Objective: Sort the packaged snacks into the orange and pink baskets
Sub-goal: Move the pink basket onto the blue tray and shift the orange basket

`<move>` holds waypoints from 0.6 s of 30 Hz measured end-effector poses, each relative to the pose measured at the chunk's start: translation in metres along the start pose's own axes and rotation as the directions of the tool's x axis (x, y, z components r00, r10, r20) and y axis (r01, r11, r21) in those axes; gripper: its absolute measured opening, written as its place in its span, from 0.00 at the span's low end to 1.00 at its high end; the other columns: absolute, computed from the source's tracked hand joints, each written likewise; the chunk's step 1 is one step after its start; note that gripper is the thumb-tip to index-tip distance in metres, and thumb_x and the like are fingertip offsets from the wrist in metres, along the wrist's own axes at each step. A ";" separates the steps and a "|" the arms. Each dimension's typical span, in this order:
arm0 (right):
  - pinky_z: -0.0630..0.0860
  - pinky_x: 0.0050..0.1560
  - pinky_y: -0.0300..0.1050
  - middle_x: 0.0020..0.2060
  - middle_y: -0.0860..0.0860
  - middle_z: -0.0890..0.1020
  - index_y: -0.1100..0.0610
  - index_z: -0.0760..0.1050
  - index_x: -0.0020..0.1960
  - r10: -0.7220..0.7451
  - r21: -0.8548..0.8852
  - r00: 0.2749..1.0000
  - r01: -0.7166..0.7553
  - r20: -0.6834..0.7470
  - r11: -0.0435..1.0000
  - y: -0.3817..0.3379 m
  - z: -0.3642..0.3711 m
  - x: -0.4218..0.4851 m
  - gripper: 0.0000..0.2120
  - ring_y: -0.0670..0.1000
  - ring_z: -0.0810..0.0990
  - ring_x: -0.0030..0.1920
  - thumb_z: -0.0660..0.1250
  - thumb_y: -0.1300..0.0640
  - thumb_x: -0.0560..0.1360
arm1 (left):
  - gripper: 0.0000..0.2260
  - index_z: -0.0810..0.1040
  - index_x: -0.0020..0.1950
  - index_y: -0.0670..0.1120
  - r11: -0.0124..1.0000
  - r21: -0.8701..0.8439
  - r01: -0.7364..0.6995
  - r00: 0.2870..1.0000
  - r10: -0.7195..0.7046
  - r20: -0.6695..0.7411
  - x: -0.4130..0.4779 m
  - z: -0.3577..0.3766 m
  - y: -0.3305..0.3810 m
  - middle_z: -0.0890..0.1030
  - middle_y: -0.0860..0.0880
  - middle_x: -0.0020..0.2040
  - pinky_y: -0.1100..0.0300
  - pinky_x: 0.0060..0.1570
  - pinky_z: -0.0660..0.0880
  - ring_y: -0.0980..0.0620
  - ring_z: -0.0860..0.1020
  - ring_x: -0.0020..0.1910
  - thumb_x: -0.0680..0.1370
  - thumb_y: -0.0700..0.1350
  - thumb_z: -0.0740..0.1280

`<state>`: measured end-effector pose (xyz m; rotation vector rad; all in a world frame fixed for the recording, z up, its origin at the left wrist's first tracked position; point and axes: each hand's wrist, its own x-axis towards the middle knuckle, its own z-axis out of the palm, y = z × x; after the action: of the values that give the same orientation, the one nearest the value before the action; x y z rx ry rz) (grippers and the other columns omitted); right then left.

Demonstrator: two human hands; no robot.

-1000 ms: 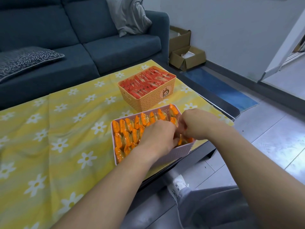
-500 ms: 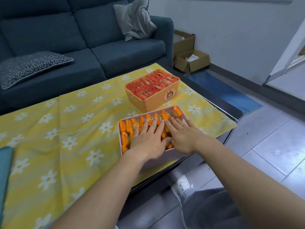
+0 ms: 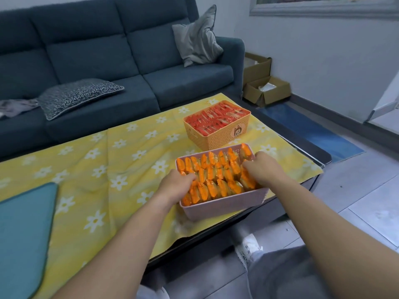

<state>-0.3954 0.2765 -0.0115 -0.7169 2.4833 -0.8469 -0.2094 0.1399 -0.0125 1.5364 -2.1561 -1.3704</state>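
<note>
One sticker (image 3: pixel 237 132) — perhaps fox | orange basket (image 3: pixel 212 141) | left hand (image 3: pixel 176 186), right hand (image 3: pixel 264 169) on snacks (image 3: pixel 218 183)

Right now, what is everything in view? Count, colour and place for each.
sofa: one, dark blue, behind the table
pillow: one, grey, upright against the sofa arm
cushion: one, dark speckled, flat on the sofa seat
cloth: one, yellow with white flowers, over the table
orange basket: one, on the cloth, far side
red packets: many, filling the orange basket
pink basket: one, at the table's near edge
orange packets: many, in rows in the pink basket
pad: one, teal, on the cloth
boxes: two, brown, on the floor beside the sofa
mat: one, blue, on the floor
left hand: at the pink basket's left end, fingers among packets
right hand: at its right end, likewise
</note>
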 end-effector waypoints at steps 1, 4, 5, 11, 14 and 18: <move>0.74 0.39 0.48 0.39 0.55 0.79 0.59 0.73 0.44 -0.014 0.003 1.000 0.014 -0.027 1.000 -0.004 0.001 -0.003 0.11 0.55 0.79 0.41 0.61 0.52 0.79 | 0.11 0.82 0.43 0.44 0.999 0.029 -0.027 0.999 0.028 -0.026 -0.004 -0.003 -0.001 0.86 0.45 0.42 0.47 0.52 0.81 0.43 0.84 0.45 0.74 0.52 0.68; 0.70 0.36 0.46 0.37 0.53 0.78 0.58 0.73 0.44 -0.053 -0.012 0.994 0.052 -0.101 0.999 -0.022 0.004 -0.013 0.11 0.54 0.77 0.37 0.61 0.50 0.77 | 0.11 0.80 0.41 0.45 0.997 0.064 -0.043 0.987 0.052 -0.153 -0.012 -0.017 -0.001 0.85 0.46 0.42 0.52 0.48 0.78 0.43 0.83 0.45 0.76 0.51 0.67; 0.71 0.36 0.46 0.37 0.53 0.78 0.58 0.74 0.45 -0.072 -0.016 0.991 0.071 -0.112 0.997 -0.031 0.007 -0.017 0.12 0.54 0.77 0.37 0.61 0.50 0.77 | 0.10 0.81 0.44 0.45 0.998 0.054 -0.038 0.978 0.048 -0.201 -0.015 -0.027 -0.004 0.84 0.46 0.44 0.52 0.46 0.77 0.43 0.82 0.46 0.76 0.51 0.67; 0.78 0.42 0.51 0.38 0.54 0.81 0.57 0.78 0.47 -0.240 0.124 0.970 0.243 -0.040 0.962 -0.096 0.044 -0.053 0.12 0.57 0.80 0.41 0.63 0.49 0.74 | 0.06 0.75 0.43 0.52 0.996 -0.033 -0.078 0.912 0.058 -0.407 -0.040 -0.111 -0.035 0.81 0.52 0.42 0.54 0.47 0.77 0.47 0.80 0.45 0.78 0.51 0.66; 0.81 0.48 0.53 0.42 0.51 0.83 0.54 0.79 0.50 -0.305 0.189 0.952 0.298 0.008 0.935 -0.135 0.070 -0.077 0.12 0.54 0.81 0.43 0.63 0.49 0.73 | 0.03 0.74 0.49 0.54 0.995 -0.046 -0.087 0.873 0.054 -0.485 -0.057 -0.152 -0.065 0.79 0.53 0.43 0.55 0.43 0.75 0.51 0.79 0.43 0.80 0.51 0.64; 0.81 0.54 0.59 0.48 0.52 0.83 0.54 0.77 0.54 -0.393 0.271 0.907 0.344 0.150 0.899 -0.197 0.120 -0.110 0.14 0.56 0.82 0.50 0.62 0.47 0.74 | 0.06 0.75 0.56 0.51 0.992 -0.119 -0.027 0.814 -0.047 -0.579 -0.078 -0.220 -0.124 0.80 0.47 0.51 0.54 0.45 0.74 0.47 0.79 0.47 0.81 0.50 0.64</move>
<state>-0.1801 0.1548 0.0532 -1.1480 2.0486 -1.1240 0.0382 0.0700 0.0485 1.6440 -1.6519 -0.8476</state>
